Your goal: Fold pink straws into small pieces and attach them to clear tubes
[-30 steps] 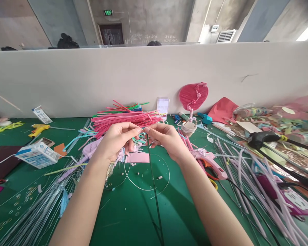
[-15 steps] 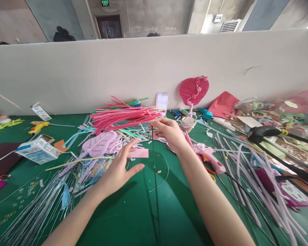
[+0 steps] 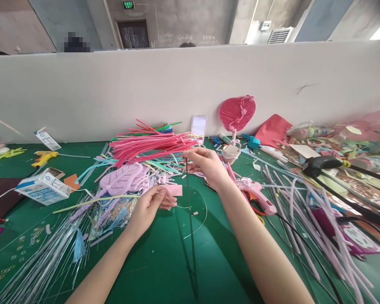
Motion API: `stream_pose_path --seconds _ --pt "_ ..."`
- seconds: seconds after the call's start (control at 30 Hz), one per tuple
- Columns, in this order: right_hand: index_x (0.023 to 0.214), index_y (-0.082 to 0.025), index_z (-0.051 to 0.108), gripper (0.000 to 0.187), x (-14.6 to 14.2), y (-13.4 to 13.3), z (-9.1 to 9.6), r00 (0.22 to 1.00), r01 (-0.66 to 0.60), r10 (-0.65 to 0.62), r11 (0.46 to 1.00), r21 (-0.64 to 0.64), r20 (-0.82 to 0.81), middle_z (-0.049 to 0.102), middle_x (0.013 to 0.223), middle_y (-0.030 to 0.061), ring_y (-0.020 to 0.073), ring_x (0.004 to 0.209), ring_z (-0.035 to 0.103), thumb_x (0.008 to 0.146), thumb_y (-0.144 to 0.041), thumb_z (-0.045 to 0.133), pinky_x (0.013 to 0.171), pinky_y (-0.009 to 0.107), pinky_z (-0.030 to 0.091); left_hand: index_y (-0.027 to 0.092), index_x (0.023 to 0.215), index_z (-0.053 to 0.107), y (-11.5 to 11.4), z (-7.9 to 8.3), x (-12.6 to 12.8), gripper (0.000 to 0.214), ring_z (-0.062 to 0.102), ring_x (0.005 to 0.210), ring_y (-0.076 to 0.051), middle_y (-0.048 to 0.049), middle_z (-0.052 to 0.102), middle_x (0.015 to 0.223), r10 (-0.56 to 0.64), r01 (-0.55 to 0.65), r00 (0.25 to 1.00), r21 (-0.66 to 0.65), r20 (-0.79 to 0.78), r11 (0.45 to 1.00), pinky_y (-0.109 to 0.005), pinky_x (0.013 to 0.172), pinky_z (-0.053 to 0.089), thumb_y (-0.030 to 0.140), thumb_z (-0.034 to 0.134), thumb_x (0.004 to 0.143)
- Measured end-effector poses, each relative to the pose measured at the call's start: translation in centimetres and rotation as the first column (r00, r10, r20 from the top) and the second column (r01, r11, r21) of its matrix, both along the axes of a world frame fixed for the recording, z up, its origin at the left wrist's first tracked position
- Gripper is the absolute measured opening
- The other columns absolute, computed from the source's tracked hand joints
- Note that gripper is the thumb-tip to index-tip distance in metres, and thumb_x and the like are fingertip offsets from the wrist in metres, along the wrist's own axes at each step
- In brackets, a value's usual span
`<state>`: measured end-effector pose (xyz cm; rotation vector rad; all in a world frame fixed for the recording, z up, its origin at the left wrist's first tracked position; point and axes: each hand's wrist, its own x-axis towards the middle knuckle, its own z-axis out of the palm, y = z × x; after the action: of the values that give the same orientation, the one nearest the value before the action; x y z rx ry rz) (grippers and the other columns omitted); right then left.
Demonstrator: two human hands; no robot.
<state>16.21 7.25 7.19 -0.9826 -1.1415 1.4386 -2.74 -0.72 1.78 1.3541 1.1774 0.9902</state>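
- Stem (image 3: 188, 185), dark and slender, hangs from your right hand (image 3: 209, 166); its long axis runs from those fingertips back toward your body, passing right of your left hand (image 3: 152, 202).
- Your hands are apart: the right pinches the stem's far end, while the left, lower and nearer you, grips a thin wire (image 3: 181, 207).
- From your left fingers that wire runs rightward to cross the stem; whether they touch, you cannot tell.
- Half a second ago your left hand was spread, gripping nothing; now it pinches the wire, your right hand keeping the stem.
- Just beyond your left fingers lies a pink strip (image 3: 175, 190); right of your right hand, a pink glue gun (image 3: 258, 196) rests on the surface (image 3: 155, 278).
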Motion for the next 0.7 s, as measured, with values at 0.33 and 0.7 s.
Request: stream_pose_path --seconds 0.33,0.7 --pt "0.074 -0.017 0.065 0.010 -0.2 0.5 -1.0 0.997 0.027 -0.022 0.997 -0.069 0.071 0.067 0.068 -0.0021 0.0088 0.051 0.064 0.075 -0.027 0.068 0.049 0.017 0.053 0.016 0.096 0.057 -0.7 1.1 -0.8 0.034 0.071 0.060 -0.019 -0.0033 0.071 0.076 0.080 -0.076 0.994 -0.063 0.072 0.995 -0.027 0.056 0.055 0.050 0.053 0.089" --pt "0.074 -0.018 0.064 0.009 -0.4 0.5 -1.1 0.997 0.001 0.007 0.995 -0.103 0.076 0.068 0.073 -0.0014 0.0076 0.052 0.065 0.078 -0.025 0.066 0.047 0.015 0.052 0.016 0.098 0.057 -0.6 1.2 -1.5 0.032 0.070 0.057 -0.017 -0.0035 0.071 0.077 0.135 -0.129 0.985 -0.061 0.109 0.990 -0.025 0.054 0.055 0.047 0.054 0.089"
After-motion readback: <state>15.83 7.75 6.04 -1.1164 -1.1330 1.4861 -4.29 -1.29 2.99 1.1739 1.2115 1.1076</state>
